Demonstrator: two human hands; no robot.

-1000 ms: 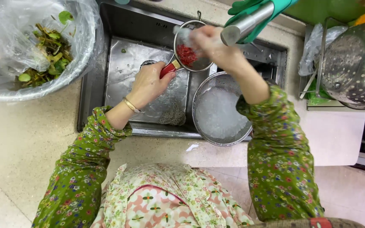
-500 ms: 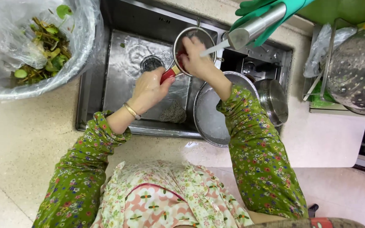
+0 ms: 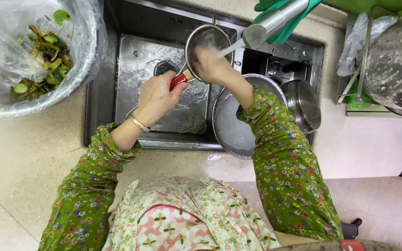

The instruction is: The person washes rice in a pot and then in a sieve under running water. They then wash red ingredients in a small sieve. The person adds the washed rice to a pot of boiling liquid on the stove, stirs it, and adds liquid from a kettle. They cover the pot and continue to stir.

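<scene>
Head view: a small mesh strainer (image 3: 208,44) is held over the sink (image 3: 131,74) under running water. Its red handle (image 3: 178,81), likely wet and slippery, is clenched by the left hand (image 3: 157,97); the right hand (image 3: 212,65) is pressed into the light, thin mesh bowl.

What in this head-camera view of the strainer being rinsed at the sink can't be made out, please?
- Strainer contents, head view: covered by the right hand and the running water.
- Strainer handle: mostly wrapped by the left hand.
- Faucet: base cut off by the top edge.
- Colander: cut off by the right edge.
- Bowl under the right forearm: partly hidden.
</scene>
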